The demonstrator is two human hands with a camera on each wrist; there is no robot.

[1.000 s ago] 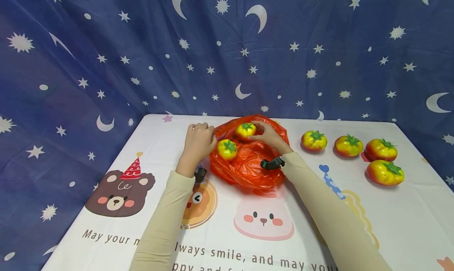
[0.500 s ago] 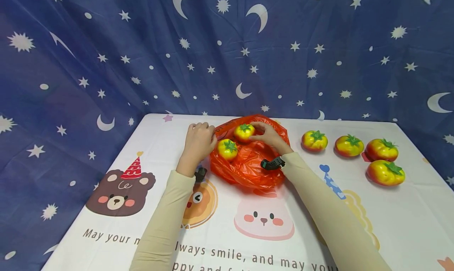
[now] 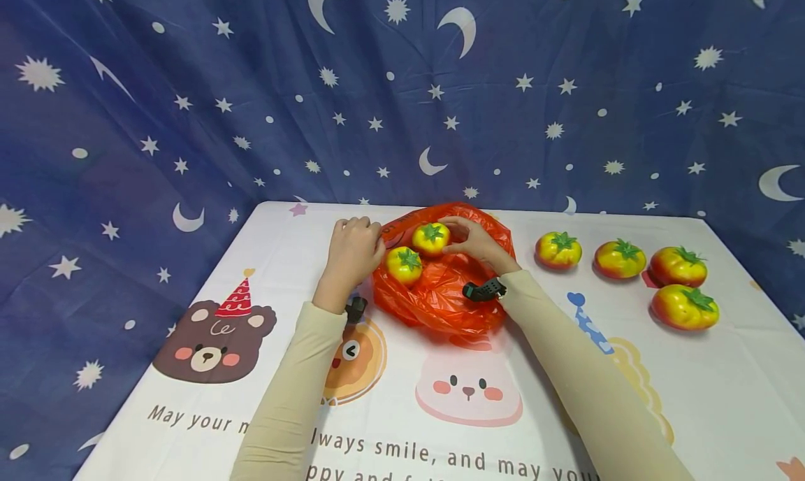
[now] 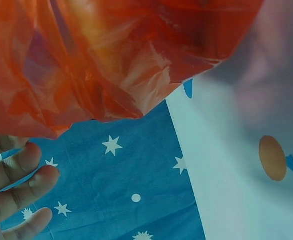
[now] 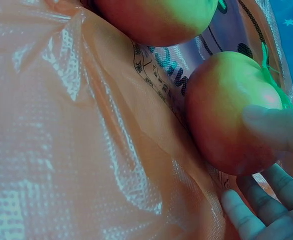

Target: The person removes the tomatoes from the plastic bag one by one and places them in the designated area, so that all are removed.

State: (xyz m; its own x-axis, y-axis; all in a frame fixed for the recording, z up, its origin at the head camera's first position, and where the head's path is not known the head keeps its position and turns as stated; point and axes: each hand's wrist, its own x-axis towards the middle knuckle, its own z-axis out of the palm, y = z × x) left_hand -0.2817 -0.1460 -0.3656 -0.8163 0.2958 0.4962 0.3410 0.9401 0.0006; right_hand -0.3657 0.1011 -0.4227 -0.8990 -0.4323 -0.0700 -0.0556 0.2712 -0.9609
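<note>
A red plastic bag (image 3: 459, 299) lies open on the table, with two yellow-red tomatoes in its mouth. My left hand (image 3: 355, 254) grips the bag's left rim; in the left wrist view its fingers (image 4: 24, 190) show below the red film. One tomato (image 3: 404, 266) sits at the near left of the mouth. Behind it, the other tomato (image 3: 430, 238) rests beside my right hand (image 3: 474, 243). In the right wrist view the right thumb (image 5: 276, 127) overlaps that tomato's side, while the spread fingers (image 5: 259, 205) lie loosely below it.
Several more tomatoes stand on the right of the table: a nearer one (image 3: 557, 250), one in the middle (image 3: 619, 259) and a pair (image 3: 684, 306) at the far right. A starry blue curtain (image 3: 402, 96) hangs behind the white printed tablecloth (image 3: 377, 439).
The tomato by my right hand has shifted slightly left and down, towards the other one, and away from the fingers, which have stayed almost in place. My left hand has kept still.
</note>
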